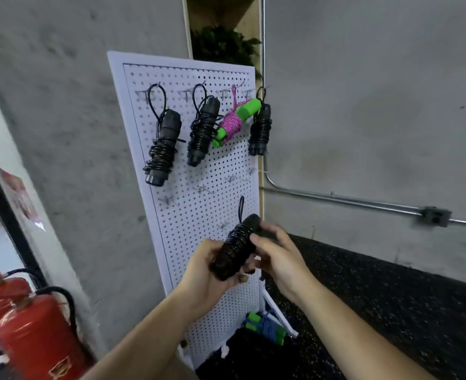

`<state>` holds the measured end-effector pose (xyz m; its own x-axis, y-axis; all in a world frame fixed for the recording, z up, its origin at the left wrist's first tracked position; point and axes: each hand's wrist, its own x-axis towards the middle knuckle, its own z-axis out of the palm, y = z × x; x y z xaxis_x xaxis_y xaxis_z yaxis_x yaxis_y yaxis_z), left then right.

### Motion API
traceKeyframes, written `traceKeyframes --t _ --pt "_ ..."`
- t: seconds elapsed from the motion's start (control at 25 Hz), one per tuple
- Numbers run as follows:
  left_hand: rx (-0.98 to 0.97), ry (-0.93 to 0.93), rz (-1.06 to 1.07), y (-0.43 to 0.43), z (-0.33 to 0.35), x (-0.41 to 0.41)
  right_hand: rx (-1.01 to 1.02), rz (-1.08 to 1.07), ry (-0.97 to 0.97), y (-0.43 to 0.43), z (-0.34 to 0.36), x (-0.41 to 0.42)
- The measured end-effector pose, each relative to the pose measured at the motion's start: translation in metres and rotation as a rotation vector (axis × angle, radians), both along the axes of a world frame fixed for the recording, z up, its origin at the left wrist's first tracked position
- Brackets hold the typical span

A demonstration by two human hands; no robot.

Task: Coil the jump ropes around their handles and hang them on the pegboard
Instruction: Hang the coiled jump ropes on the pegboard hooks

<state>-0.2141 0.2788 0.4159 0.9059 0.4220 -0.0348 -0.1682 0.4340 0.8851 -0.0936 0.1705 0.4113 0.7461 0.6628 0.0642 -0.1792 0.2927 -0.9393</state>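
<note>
Both forearms enter from the lower edge of the view and meet in front of the lower half of the white pegboard.

1. Left hand: palm turned toward the right, wrist slightly bent. Its fingers are curled under and clamped on the lower end of the black jump rope.
2. Right hand: back of the hand faces the camera. The thumb lies on the coils, and the remaining fingers wrap behind the upper end of the same rope, closed on it.
3. The held rope is wound tightly round its handles and tilted, upper end to the right. A short loop stands up from the top of the bundle, in front of the board and below the bare hooks.

Top row of the board, left to right, each bundle hanging from a hook by a loop:
- first black rope
- second black rope
- pink rope with green handles, lying at a slant
- third black rope, at the board's right edge

A blue rope with green handles lies on the dark speckled floor at the foot of the board. Red fire extinguishers stand at lower left.
</note>
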Motion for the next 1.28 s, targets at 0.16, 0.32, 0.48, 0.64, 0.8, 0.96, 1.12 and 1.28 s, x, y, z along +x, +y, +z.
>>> traceKeyframes --t 0.16,0.32,0.48,0.64,0.8,0.96,1.12,1.28 --pt "0.611 0.275 0.412 0.025 -0.005 -0.003 -0.04 -0.103 -0.101 0.034 0.002 -0.006" --pt "0.975 0.116 0.508 0.044 -0.017 -0.019 -0.115 -0.15 -0.334 0.066 -0.006 -0.023" --pt "1.137 0.03 0.644 0.065 -0.023 -0.036 -0.082 -0.167 -0.443 0.095 -0.01 -0.04" --pt "1.163 0.106 0.623 0.093 -0.035 -0.04 -0.129 -0.137 -0.48 0.119 -0.015 -0.046" --pt "1.25 0.186 0.636 0.111 -0.057 -0.036 -0.159 -0.092 -0.529 0.132 -0.028 -0.044" --pt "1.318 0.26 0.64 0.113 -0.083 -0.036 -0.155 -0.097 -0.703 0.131 -0.049 -0.046" --pt "1.326 0.275 0.619 0.105 -0.106 -0.039 -0.195 -0.059 -0.869 0.124 -0.065 -0.038" --pt "1.475 0.282 0.692 0.09 -0.133 -0.037 -0.287 -0.134 -1.143 0.107 -0.089 -0.04"
